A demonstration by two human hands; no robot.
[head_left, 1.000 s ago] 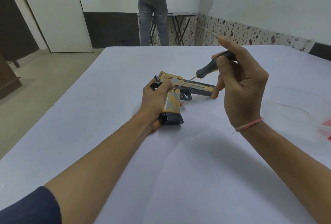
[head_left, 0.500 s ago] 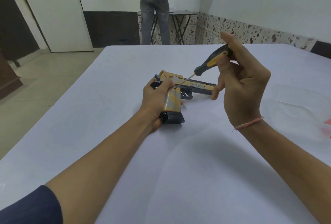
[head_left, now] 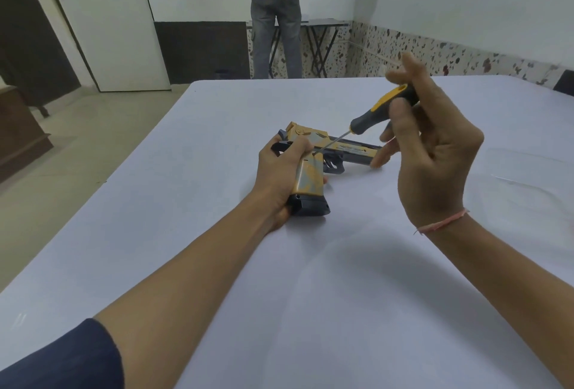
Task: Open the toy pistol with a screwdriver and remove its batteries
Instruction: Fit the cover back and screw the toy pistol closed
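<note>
A tan and dark-blue toy pistol (head_left: 313,171) lies on its side on the white table (head_left: 310,295), barrel pointing right. My left hand (head_left: 279,177) grips its handle from the left and pins it down. My right hand (head_left: 431,152) holds a black and yellow screwdriver (head_left: 372,115) by the handle, fingers partly spread. The thin shaft slants down to the left, with its tip on the pistol's side near the top of the grip. No batteries are visible.
A clear plastic container (head_left: 528,177) sits on the table at the right. A person (head_left: 275,12) stands beyond the table's far edge, in front of a folding table (head_left: 323,34). A white door (head_left: 102,19) is at the back left.
The screwdriver handle has turned in my right hand, showing more yellow, and my fingers have shifted on it. The left hand and pistol have stayed put.
</note>
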